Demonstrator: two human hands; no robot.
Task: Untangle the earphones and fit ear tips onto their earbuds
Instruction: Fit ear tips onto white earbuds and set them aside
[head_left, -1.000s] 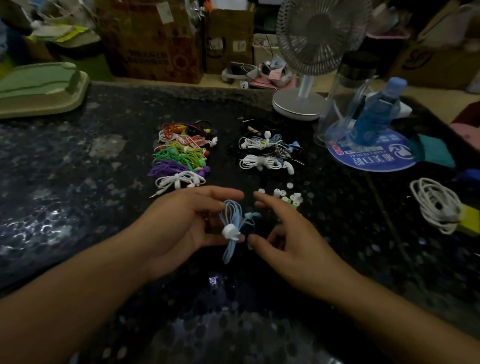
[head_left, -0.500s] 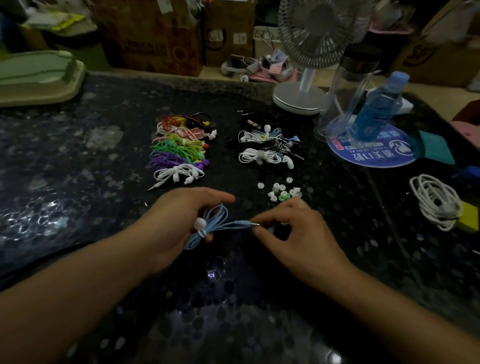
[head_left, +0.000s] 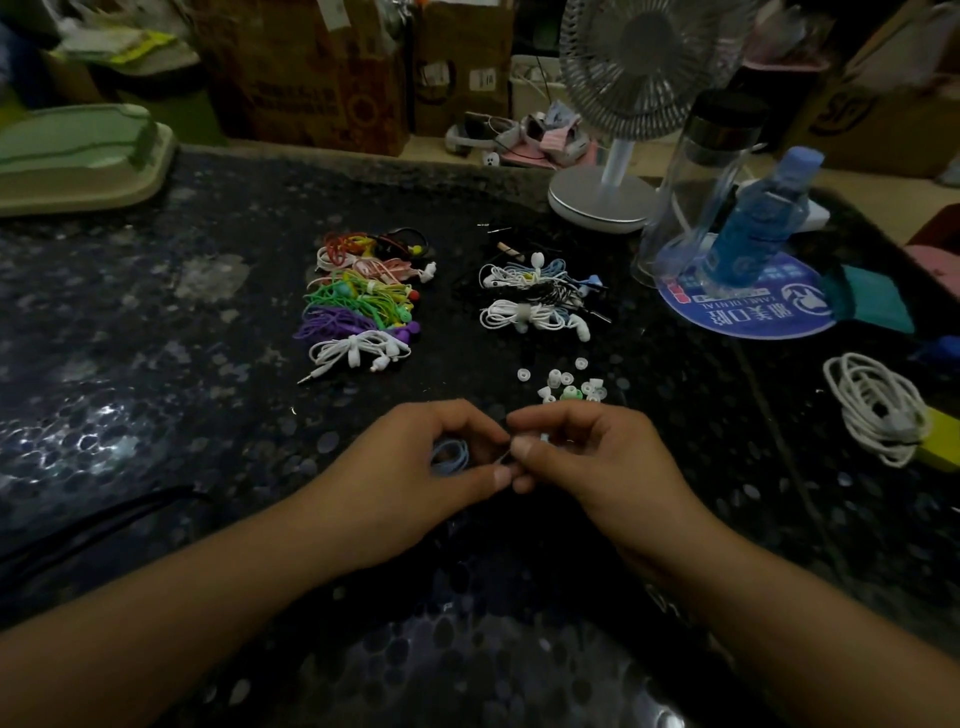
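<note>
Blue earphones (head_left: 451, 456), coiled, sit gripped in the left hand (head_left: 415, 483) just before the tips (head_left: 569, 387), the right hand (head_left: 587, 467) pinching their end; untangling seems underway, and next needs unwinding.

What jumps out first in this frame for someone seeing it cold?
Front and centre, the left hand and right hand meet over the dark speckled table, both pinching a coiled light blue earphone cable. Behind them a bright stack of bundled coloured earphones sits left of a pile of white and black ones, with loose ear tips scattered just beyond the right hand. A desk fan stands at the back right.
</note>
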